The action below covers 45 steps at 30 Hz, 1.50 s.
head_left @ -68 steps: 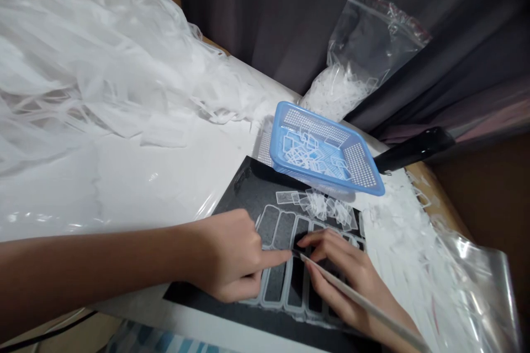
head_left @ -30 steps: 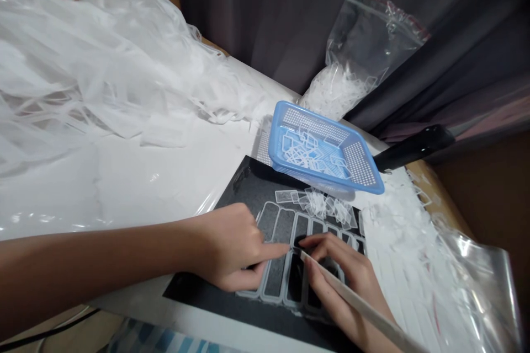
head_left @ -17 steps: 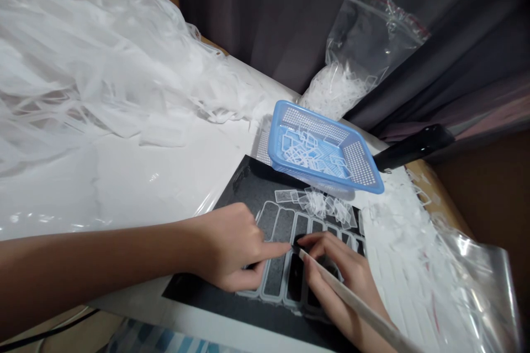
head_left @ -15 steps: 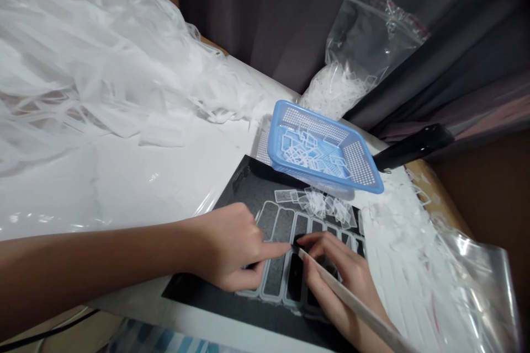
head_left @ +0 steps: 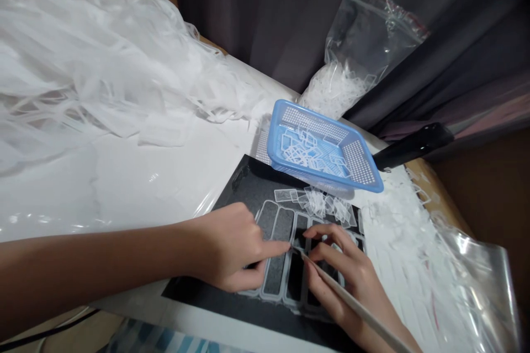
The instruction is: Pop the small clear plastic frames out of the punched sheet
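A black mat point(head_left: 244, 187) lies on the white table, bearing a translucent sheet point(head_left: 284, 220) with rows of long rounded frames. My left hand point(head_left: 236, 248) rests on it, index finger stretched out, its tip pressing beside a frame edge near the middle. My right hand point(head_left: 351, 281) holds a long, thin, pale tool point(head_left: 348, 297) slanting to the lower right, its tip beside my left fingertip. Small clear rectangular pieces point(head_left: 318, 202) lie in a heap along the mat's upper part.
Behind the mat stands a blue basket point(head_left: 327, 176) with thin white frames inside. Further back is a clear bag point(head_left: 343, 77) of similar pieces. White film point(head_left: 103, 49) is piled at left. A black object point(head_left: 414, 146) and clear plastic point(head_left: 484, 270) are at right.
My right hand has shifted slightly right, its index finger lifted away from the tool's tip. My left hand has stayed in place.
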### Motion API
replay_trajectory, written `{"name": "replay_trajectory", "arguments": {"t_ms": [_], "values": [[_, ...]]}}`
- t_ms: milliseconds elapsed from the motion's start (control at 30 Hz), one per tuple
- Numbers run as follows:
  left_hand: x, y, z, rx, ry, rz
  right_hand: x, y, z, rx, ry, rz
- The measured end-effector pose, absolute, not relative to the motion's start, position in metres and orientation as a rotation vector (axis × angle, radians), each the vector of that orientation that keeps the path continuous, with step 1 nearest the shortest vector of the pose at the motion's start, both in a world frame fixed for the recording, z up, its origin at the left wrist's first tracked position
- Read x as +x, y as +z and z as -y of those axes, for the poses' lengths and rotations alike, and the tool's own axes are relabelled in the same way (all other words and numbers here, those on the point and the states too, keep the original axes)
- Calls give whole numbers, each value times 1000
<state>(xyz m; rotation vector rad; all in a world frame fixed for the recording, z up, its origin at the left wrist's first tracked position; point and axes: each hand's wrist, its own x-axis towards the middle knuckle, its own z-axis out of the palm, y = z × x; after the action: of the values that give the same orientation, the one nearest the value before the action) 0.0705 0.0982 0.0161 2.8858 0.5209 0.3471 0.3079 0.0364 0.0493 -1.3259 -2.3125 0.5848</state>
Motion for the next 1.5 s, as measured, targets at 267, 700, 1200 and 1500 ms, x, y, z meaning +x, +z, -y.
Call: {"name": "replay_trajectory", "arguments": {"t_ms": [267, 700, 1200, 1500], "values": [[71, 18, -99, 2871, 327, -496, 326, 65, -47, -1274, 535, 2537], [71, 14, -97, 2903, 335, -450, 323, 61, -51, -1105, 529, 2518], [69, 11, -96, 2876, 386, -428, 315, 49, -51, -1076, 410, 2475], [71, 10, -97, 2860, 377, -436, 304, 42, -44, -1076, 492, 2403]]}}
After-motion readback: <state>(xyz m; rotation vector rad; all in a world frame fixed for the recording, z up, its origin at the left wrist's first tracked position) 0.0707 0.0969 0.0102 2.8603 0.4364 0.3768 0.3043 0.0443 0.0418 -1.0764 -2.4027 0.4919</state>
